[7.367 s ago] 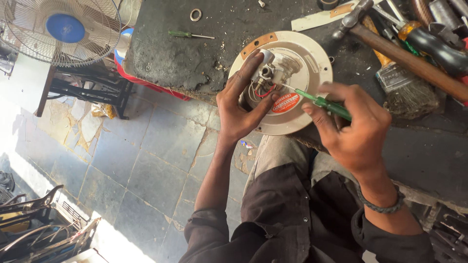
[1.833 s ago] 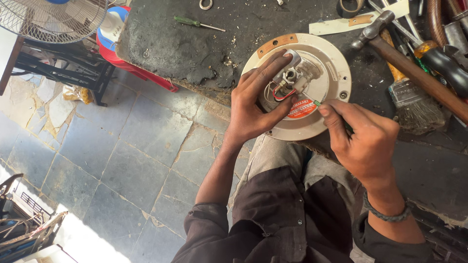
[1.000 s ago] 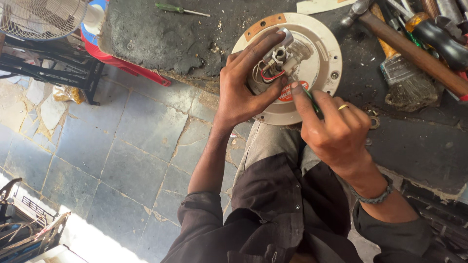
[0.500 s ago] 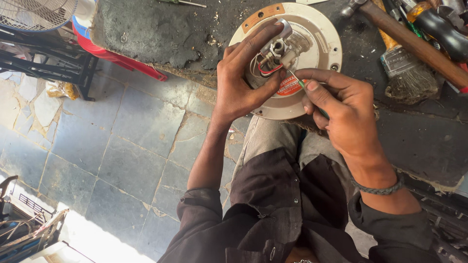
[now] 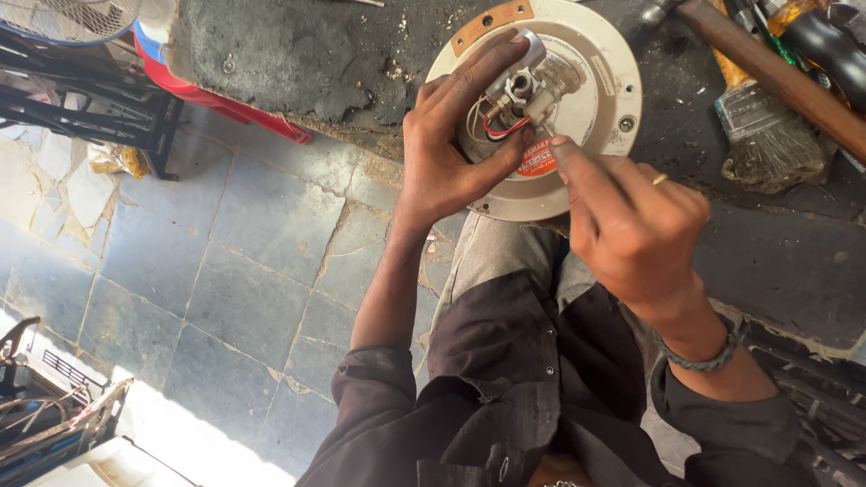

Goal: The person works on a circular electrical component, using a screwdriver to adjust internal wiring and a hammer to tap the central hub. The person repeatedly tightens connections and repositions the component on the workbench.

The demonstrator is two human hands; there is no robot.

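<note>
- Left hand [image 5: 451, 153] grips the round cream housing [image 5: 586, 99] at the desk [image 5: 298, 63] edge, thumb beside the red wires [image 5: 502, 126].
- Right hand [image 5: 631, 225] is clenched around something thin at the terminal block [image 5: 523, 86]; can't tell what.
- Looks like mid-wiring, so the next move needs a steady tip.

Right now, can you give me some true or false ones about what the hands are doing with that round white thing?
1. The left hand grips the round cream-white disc at its middle part. True.
2. The right hand is holding the hammer. False: the hammer lies on the dark workbench, apart from both hands.
3. A red wire shows at the middle of the disc. True.
4. The paintbrush is in the left hand. False: the paintbrush lies on the workbench, right of the disc.
5. The right hand's fingertips are pinched close to the metal part at the disc's middle. True.
</note>
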